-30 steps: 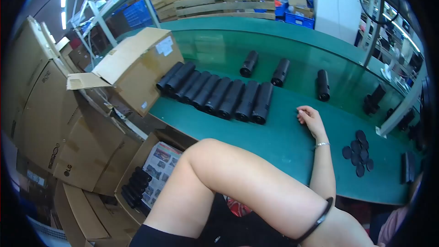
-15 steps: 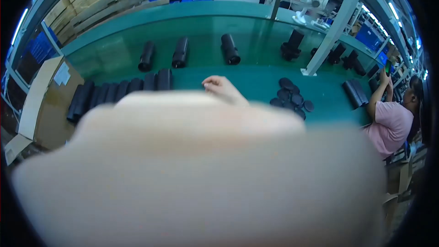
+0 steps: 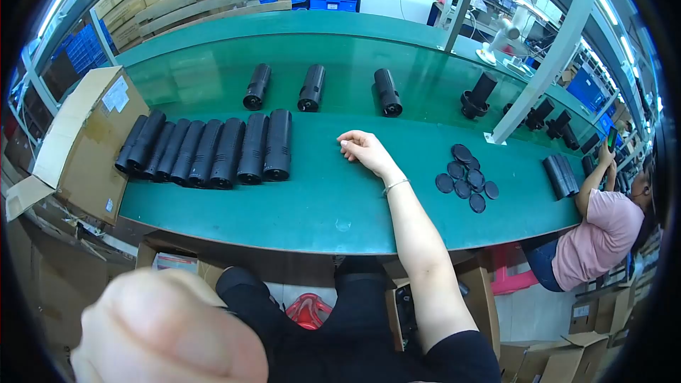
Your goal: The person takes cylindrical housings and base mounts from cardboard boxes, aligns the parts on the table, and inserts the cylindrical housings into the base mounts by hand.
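Note:
My right hand rests on the green table, fingers loosely curled with nothing visible in them. To its left a row of several black cylinders lies side by side, and several black round discs lie in a cluster to its right. Close to the camera at the lower left, my left hand is large and blurred, knuckles towards the lens; its fingers are folded, and whatever they may hold is hidden. Beyond the table edge, black cylinders lie spaced apart on a green belt.
An open cardboard box stands at the table's left end. A metal post rises at the right. A person in a pink shirt sits far right, near black parts. Below the table are cardboard boxes and a red stool.
The view has swung right and down. My left arm, raised across the view before, has dropped to the lower left, uncovering the table. My right hand stays on the table.

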`<state>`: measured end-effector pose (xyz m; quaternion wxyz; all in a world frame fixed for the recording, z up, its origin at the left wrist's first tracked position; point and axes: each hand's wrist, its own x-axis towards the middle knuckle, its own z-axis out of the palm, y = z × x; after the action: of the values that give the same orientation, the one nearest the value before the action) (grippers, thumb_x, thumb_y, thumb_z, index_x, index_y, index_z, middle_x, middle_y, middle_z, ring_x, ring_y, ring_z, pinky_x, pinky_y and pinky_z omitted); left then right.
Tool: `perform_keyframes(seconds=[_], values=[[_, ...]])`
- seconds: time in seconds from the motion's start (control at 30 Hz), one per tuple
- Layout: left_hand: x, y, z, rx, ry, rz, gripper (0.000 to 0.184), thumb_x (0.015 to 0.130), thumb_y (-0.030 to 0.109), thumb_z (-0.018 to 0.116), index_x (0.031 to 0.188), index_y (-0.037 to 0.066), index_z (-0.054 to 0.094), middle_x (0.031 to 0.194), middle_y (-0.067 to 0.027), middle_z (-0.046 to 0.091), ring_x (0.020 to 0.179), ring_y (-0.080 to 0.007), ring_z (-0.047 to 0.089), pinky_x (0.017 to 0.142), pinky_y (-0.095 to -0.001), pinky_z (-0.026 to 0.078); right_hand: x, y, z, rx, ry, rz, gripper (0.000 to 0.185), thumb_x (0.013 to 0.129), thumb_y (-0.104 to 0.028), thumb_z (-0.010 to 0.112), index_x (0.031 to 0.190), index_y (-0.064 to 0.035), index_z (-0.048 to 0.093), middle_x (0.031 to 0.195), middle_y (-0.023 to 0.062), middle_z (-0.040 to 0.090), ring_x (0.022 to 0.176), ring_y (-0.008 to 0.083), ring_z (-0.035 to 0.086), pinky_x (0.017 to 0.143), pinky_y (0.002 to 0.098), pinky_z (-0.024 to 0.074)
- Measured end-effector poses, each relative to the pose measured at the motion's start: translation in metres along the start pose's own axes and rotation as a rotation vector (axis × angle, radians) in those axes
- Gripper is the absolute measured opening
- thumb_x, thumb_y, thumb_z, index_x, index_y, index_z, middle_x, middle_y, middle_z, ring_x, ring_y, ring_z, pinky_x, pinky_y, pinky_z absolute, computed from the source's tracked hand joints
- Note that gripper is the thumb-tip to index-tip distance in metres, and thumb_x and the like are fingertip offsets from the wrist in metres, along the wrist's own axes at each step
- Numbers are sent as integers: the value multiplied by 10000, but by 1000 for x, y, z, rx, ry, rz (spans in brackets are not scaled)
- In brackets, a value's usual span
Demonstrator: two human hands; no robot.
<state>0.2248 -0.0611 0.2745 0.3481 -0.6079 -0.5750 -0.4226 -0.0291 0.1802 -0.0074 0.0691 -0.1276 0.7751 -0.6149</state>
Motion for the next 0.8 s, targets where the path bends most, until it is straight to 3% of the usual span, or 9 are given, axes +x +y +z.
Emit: perform_keyframes(seconds=[0.1, 0.17, 0.27, 0.4, 0.43, 0.5, 0.57, 0.77, 0.8], values=[[-26, -30, 23, 60, 430, 524, 263, 914, 258, 493, 689, 134, 435, 638, 60, 395, 514, -66, 381, 545, -245, 277, -5, 5, -5, 13, 8, -2, 243, 935, -183, 553, 1079, 4, 613, 841, 40, 618, 716, 76, 551, 665, 219, 477], [-39, -14, 17, 378, 462, 411, 276, 913, 258, 506, 681, 130, 429, 635, 72, 361, 527, -49, 378, 534, -210, 260, -2, 5, -5, 13, -2, -7, 244, 934, -185, 554, 1078, 3, 613, 840, 39, 617, 713, 76, 550, 661, 219, 476], [-51, -22, 28, 168, 635, 751, 247, 904, 248, 524, 706, 127, 439, 647, 72, 349, 549, -22, 374, 514, -192, 239, -4, 6, -4, -5, 0, 4, 248, 918, -183, 567, 1075, 5, 610, 820, 45, 619, 707, 94, 561, 656, 244, 490], [-116, -15, 31, 1165, 513, 701, 177, 929, 268, 507, 833, 120, 511, 741, 61, 432, 630, -8, 398, 522, -193, 274, -4, -3, -2, -58, -6, 12, 248, 914, -183, 570, 1071, 4, 614, 840, 48, 627, 716, 96, 566, 650, 249, 492], [-130, -29, 39, 618, 395, 745, 179, 925, 266, 520, 828, 116, 518, 772, 52, 439, 657, -61, 403, 562, -225, 313, -3, -2, -2, -68, -1, 16, 248, 914, -183, 571, 1071, 5, 614, 846, 50, 629, 718, 97, 566, 649, 249, 492], [-148, -28, 74, 446, 579, 406, 382, 841, 323, 523, 523, 118, 473, 545, 34, 534, 430, -89, 430, 434, -252, 276, -1, 2, -1, -59, 4, -1, 243, 908, -178, 577, 1056, 10, 619, 842, 57, 636, 709, 100, 571, 641, 250, 492], [-154, -37, 93, 241, 491, 124, 422, 874, 311, 513, 502, 116, 468, 507, 22, 515, 425, -103, 439, 437, -249, 294, -2, 3, -1, -59, 7, -13, 238, 903, -171, 582, 1049, 12, 622, 832, 60, 639, 704, 103, 574, 637, 251, 491], [-99, -4, 81, -408, 611, -90, 347, 917, 267, 506, 652, 50, 559, 599, 2, 496, 579, -156, 519, 526, -271, 414, 1, 8, 0, -144, 23, -51, 251, 860, -184, 608, 1028, 1, 635, 867, 109, 669, 737, 157, 623, 687, 301, 506], [-79, -3, 65, -501, 285, -130, 130, 905, 236, 537, 819, 139, 531, 767, 49, 431, 685, -115, 395, 599, -272, 326, 0, 9, -2, -138, 19, -51, 255, 857, -184, 609, 1029, 2, 634, 875, 116, 671, 744, 164, 628, 696, 303, 507]])
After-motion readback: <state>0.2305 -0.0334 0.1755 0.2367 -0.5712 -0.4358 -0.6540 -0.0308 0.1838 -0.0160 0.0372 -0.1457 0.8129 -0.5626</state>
